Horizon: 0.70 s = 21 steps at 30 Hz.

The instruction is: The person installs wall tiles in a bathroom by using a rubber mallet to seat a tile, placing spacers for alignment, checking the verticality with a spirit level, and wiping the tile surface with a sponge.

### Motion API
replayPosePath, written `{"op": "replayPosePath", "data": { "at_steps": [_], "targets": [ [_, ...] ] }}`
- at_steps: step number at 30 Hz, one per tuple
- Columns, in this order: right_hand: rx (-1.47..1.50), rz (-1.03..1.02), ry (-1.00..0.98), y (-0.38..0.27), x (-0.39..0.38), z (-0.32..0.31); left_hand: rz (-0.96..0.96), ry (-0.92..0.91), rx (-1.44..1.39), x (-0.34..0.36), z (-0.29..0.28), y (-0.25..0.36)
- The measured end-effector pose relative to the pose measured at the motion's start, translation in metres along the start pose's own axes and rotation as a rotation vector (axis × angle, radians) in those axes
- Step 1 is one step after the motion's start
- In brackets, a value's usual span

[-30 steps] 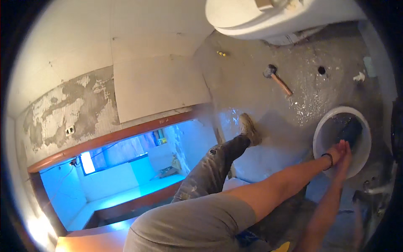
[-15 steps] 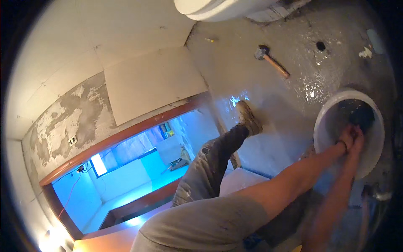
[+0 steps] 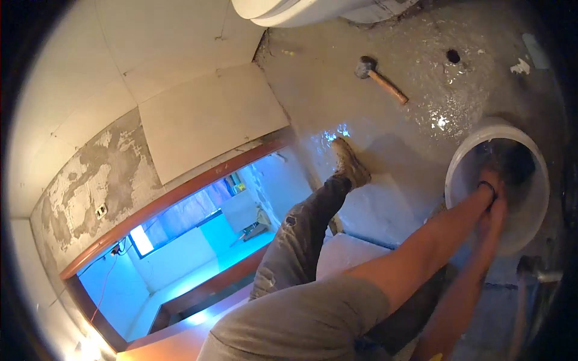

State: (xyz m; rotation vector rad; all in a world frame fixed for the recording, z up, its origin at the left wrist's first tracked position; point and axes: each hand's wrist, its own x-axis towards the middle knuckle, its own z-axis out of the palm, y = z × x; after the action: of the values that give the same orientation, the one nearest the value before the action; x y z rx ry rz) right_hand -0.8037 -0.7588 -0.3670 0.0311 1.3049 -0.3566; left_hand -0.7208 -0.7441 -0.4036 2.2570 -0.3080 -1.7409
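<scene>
A white bucket stands on the wet grey floor at the right, with something dark inside it. Both my arms stretch out to it. My left hand, with a black band on the wrist, reaches over the near rim into the bucket. My right hand lies just below it, against the bucket's inner wall. The fingers of both hands are hidden inside, so I cannot tell whether they hold anything.
A hammer with a wooden handle lies on the floor beyond the bucket. A white toilet stands at the top. My leg and shoe stretch toward a wood-framed opening. Pale tiles cover the floor to the left.
My head has turned, so the toilet and hammer slid upward in view. Both hands have moved from the bucket's near rim deeper into it.
</scene>
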Motion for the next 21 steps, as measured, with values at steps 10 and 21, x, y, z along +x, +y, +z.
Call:
{"op": "replayPosePath", "data": {
  "at_steps": [10, 21],
  "targets": [
    [-0.789, -0.464, -0.206, -0.021, -0.008, -0.007, 0.072, 0.003, 0.086, -0.001, -0.008, 0.024],
    [-0.777, -0.524, 0.095, -0.157, -0.184, 0.066, 1.315, -0.137, 0.63, -0.216, -0.121, 0.132]
  ]
}}
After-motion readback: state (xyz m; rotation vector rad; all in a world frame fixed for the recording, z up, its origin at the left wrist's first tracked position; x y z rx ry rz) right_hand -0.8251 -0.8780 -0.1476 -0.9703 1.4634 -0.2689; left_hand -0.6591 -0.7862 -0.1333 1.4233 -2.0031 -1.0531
